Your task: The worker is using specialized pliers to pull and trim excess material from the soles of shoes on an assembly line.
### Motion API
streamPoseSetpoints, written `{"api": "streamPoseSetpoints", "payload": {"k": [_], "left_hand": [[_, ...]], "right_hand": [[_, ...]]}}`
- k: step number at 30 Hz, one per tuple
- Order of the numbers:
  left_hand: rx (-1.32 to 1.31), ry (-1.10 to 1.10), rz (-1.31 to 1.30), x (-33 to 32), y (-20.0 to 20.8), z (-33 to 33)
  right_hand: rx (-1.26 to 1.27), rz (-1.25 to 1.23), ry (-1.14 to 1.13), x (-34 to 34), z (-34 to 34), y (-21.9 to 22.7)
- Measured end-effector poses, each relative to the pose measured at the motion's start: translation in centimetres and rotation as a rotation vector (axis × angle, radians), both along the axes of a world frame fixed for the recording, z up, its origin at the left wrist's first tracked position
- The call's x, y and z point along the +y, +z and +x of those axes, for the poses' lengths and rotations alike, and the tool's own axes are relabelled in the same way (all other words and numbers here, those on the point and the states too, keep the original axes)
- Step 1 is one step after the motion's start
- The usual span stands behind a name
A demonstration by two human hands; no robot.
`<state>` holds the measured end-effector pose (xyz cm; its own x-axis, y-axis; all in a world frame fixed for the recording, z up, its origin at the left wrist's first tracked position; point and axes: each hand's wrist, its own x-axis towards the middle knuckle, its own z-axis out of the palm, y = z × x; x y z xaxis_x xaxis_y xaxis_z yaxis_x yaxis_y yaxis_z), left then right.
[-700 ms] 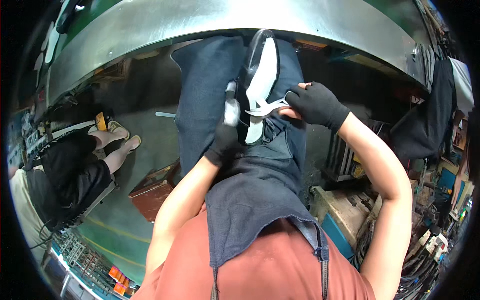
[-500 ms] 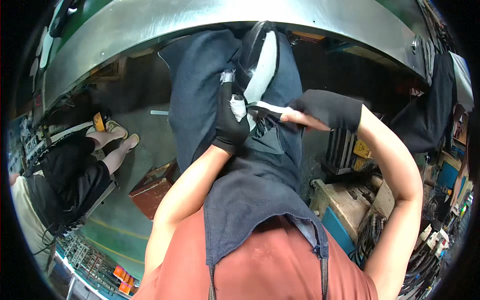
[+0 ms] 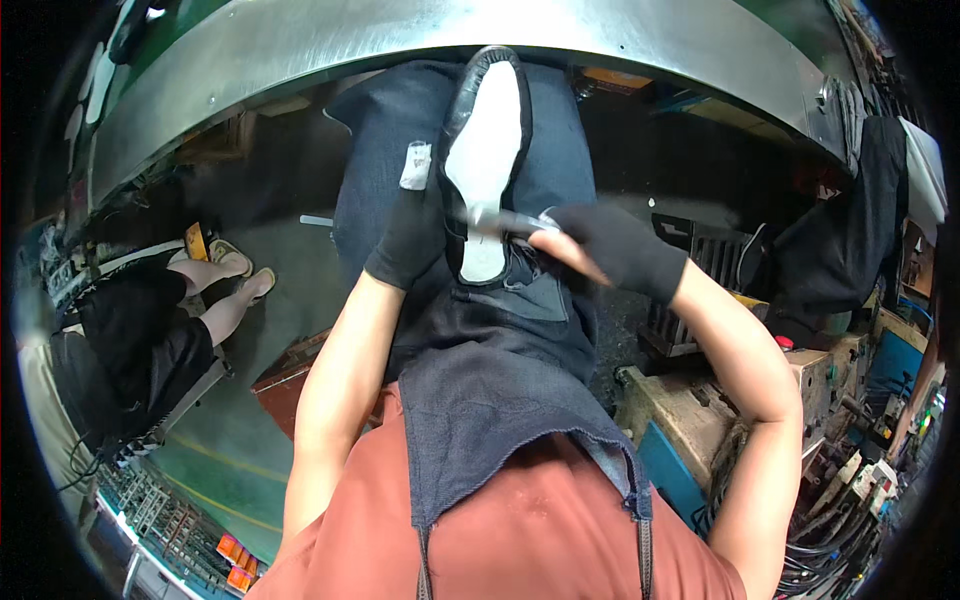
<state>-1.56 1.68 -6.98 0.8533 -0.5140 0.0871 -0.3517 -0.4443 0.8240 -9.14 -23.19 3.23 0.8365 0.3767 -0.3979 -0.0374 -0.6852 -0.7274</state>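
Observation:
A black shoe upper with a white bottom (image 3: 490, 130) lies sole-up along my lap, its toe near the metal bench edge. My left hand (image 3: 412, 228), in a black fingerless glove with white tape on a finger, grips the shoe's left side; some of its fingers are hidden. My right hand (image 3: 608, 248), gloved the same way, is closed round a slim metal hand tool (image 3: 505, 222). The tool's end lies across the white bottom near the heel part. Motion blurs it, so its exact kind is unclear. A dark denim apron (image 3: 500, 385) covers my lap.
A long metal bench (image 3: 420, 28) curves across the front. A brown box (image 3: 290, 375) stands on the floor at left, beyond it a seated person (image 3: 140, 340). At right are a worn machine (image 3: 690, 400), dark cables (image 3: 820, 530) and a hanging dark cloth (image 3: 850, 225).
The shoe has turned from tilted to sole-up, showing its whole white bottom. My left hand has shifted left and down its side; my right hand has moved left, bringing the tool over the bottom.

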Motion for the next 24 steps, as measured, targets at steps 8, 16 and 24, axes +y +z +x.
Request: {"api": "streamPoseSetpoints", "payload": {"k": [8,16,24], "left_hand": [[1.078,0.259,-0.593,-3.0,2.4,-0.9],[0.856,0.283,-0.554,-4.5,-4.3,-1.3],[0.001,0.004,-0.224,-2.8,-1.3,-0.8]], "right_hand": [[0.057,0.083,-0.144,-0.5,0.6,3.4],[-0.215,-0.178,-0.112,-1.5,0.6,0.0],[-0.285,-0.46,0.299,0.5,0.7,8.8]]}}
